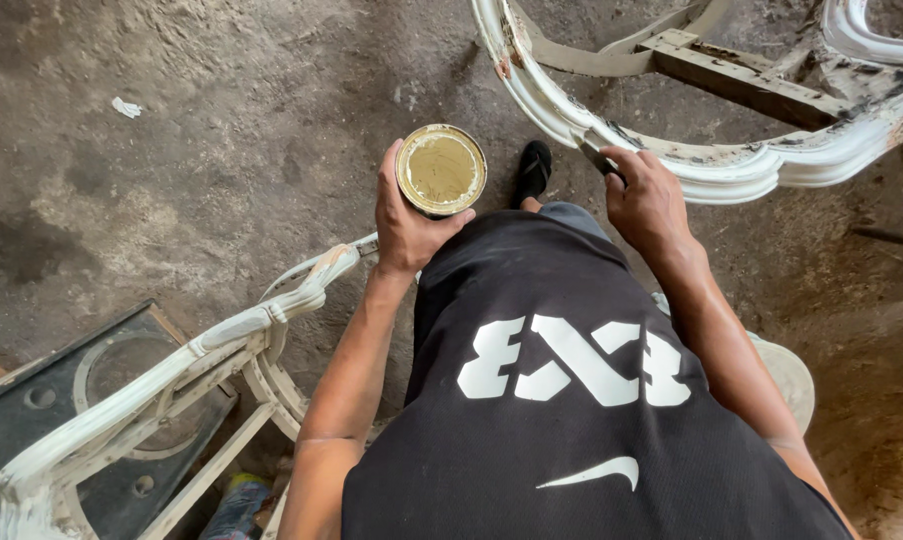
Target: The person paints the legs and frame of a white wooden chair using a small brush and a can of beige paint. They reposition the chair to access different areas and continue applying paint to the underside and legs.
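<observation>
Rough grey concrete floor (221, 130) filled the view, stained dark at nine o'clock and littered with a white scrap (126, 106) at eleven o'clock. At centre, the left hand (406, 222) was wrapped around an open round tin (441, 169) of tan paste, fingers curled on its side. Just toward two o'clock from the tin, the right hand (646, 200) was clenched on a small flat-bladed tool (597, 158), its blade touching the curved white-coated chair frame (711, 165) that spanned twelve to two o'clock. Another white carved frame (261, 325) lay at eight o'clock over a dark board (31, 400). A black shoe (534, 170) showed between tin and tool.
</observation>
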